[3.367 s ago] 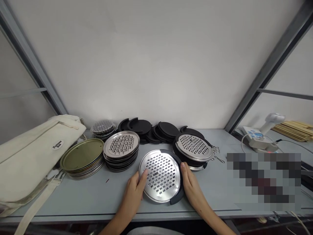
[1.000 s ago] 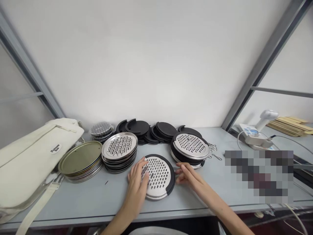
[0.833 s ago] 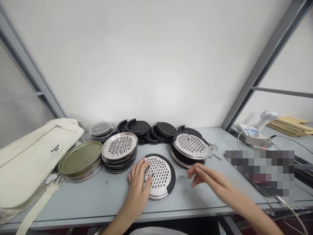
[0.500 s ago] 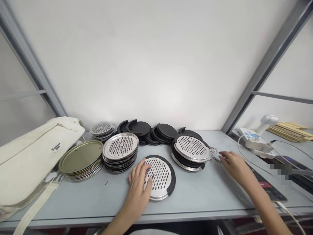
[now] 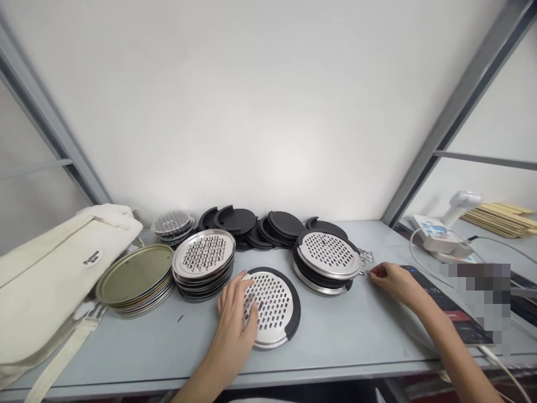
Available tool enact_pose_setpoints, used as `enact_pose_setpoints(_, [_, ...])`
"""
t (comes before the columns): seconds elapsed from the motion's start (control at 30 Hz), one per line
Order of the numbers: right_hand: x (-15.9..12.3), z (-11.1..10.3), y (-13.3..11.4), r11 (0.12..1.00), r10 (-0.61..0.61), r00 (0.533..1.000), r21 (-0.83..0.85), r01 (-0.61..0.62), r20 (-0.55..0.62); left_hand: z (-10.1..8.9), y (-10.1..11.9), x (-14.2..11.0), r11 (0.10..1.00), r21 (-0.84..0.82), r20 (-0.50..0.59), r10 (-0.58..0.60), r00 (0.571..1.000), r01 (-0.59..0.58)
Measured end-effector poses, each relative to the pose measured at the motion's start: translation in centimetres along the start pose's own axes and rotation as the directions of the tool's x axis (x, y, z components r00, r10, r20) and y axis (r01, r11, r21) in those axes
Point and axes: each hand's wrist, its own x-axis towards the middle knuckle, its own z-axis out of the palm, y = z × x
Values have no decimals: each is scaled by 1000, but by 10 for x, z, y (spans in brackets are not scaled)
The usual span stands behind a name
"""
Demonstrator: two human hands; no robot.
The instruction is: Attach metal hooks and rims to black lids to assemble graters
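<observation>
A round metal grater (image 5: 271, 308) in a black rim holder lies flat on the table in front of me. My left hand (image 5: 237, 313) rests on its left side, fingers apart, thumb over the perforated face. Farther right, my right hand (image 5: 388, 280) is closed in a pinch beside several small metal rings or clips (image 5: 366, 256); what lies between its fingertips is too small to make out. Left of those clips stands a stack of graters with black holders (image 5: 329, 254). Another stack of graters (image 5: 204, 254) is left of my left hand.
Olive round lids (image 5: 134, 274) are stacked beside a cream bag (image 5: 62, 274) at left. Black round holders (image 5: 239, 221) and small perforated discs (image 5: 172, 223) line the wall. At right are a phone-like device (image 5: 453, 308), cables, a white handheld device (image 5: 459, 204) and flat tan pieces (image 5: 501, 219).
My right hand has gone from spread fingers to a pinch by the metal clips, moving slightly down and left. My left hand stays on the grater.
</observation>
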Motion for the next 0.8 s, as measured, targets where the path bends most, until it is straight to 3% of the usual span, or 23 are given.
enact_pose_setpoints(0.1, [2, -4, -5, 1000, 27, 997, 10, -27, 67, -14, 16, 10, 995, -23, 121, 98, 988, -96])
enact_pose_setpoints(0.2, [5, -7, -10, 999, 35, 993, -3, -35, 109, -23, 33, 26, 982, -69, 318, 191, 929, -178])
enact_pose_setpoints(0.27, [7, -8, -13, 999, 37, 992, -5, -36, 119, -22, 40, 39, 972, -74, 386, 233, 893, -221])
enact_pose_setpoints(0.47, [9, -12, -19, 999, 48, 992, -25, -45, 119, 6, 31, 75, 950, -48, 430, 298, 852, -308])
enact_pose_setpoints(0.63, [6, -8, -13, 1000, -7, 995, -22, 9, 100, 13, 19, 83, 945, -108, 450, 323, 833, -308])
enact_pose_setpoints(0.8, [-5, 20, 7, 986, -163, 983, 32, 167, -86, 18, 9, 86, 923, -125, 449, 380, 809, -364])
